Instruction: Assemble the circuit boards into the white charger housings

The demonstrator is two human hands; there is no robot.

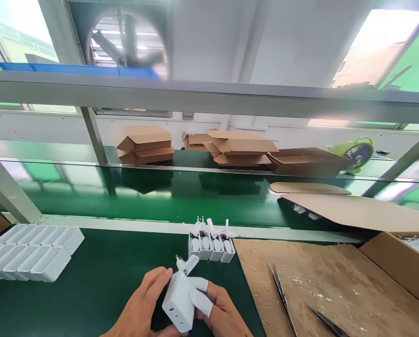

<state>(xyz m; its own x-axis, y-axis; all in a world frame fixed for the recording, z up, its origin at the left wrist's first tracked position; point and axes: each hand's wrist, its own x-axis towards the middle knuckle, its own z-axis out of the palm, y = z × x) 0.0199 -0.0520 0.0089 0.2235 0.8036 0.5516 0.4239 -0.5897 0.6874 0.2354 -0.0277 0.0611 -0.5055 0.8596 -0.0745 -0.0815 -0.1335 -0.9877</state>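
Both my hands hold one white charger (177, 299) with two ports on its near face and a plug lid flipped up at its far end. My left hand (142, 304) grips its left side, thumb on top. My right hand (219, 311) grips the right side, and two of its fingers wear white finger cots. Just beyond stands a row of several open white charger shells (212, 247) with parts sticking up. A group of white casings (30, 252) lies in rows at the left on the green mat (100, 276).
A brown board (321, 281) lies at the right with two tweezers (281, 292) (327, 322) on it. A cardboard box (402, 264) stands at the far right. Behind runs a green conveyor belt (167, 192). Folded cartons (146, 145) (242, 147) and a green fan (355, 153) sit beyond it.
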